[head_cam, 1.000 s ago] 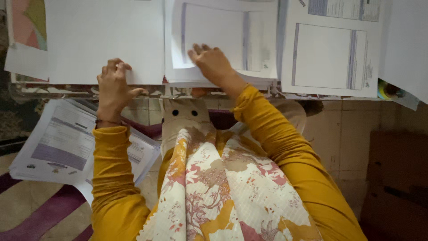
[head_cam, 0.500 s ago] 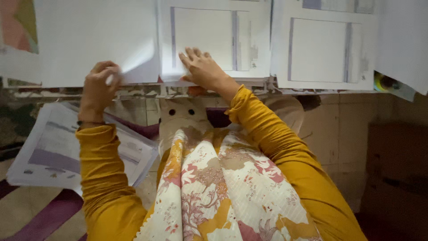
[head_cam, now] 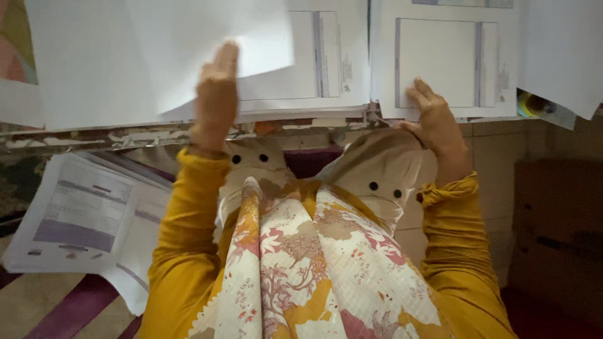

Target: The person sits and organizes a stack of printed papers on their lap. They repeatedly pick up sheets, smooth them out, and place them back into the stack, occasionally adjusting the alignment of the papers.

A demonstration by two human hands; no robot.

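While the left hand (head_cam: pixel 215 94) lifts a blank white sheet (head_cam: pixel 207 47) by its lower edge, the sheet curls up off the tabletop (head_cam: pixel 94 137) and its underside catches the light. The fingers (head_cam: pixel 225 59) of that hand lie straight and together against the paper; whether the thumb pinches it from behind cannot be told, since the sheet hides it. Under the lifted sheet lies a printed form (head_cam: pixel 320 56) with a boxed panel and a narrow grey column, flat on the tabletop and just beside a second printed form (head_cam: pixel 452 59) of the same layout further right.

The right hand (head_cam: pixel 436 122) rests on the lower left corner of that second form, fingers slightly bent and spread, pressing the paper down at the tabletop's near edge rather than closing around anything. More white paper (head_cam: pixel 562 50) overlaps the far right, with a yellow and green object (head_cam: pixel 534 105) peeking out beneath it, too hidden to identify.

Both arms wear mustard yellow sleeves (head_cam: pixel 188 232), and a floral garment (head_cam: pixel 314 276) in cream, pink and yellow fills the lower middle. The tabletop's front edge is chipped and worn. On the floor at lower left, a loose pile of printed documents (head_cam: pixel 81 213) with tables and a grey block lies over a striped rug (head_cam: pixel 56 314).
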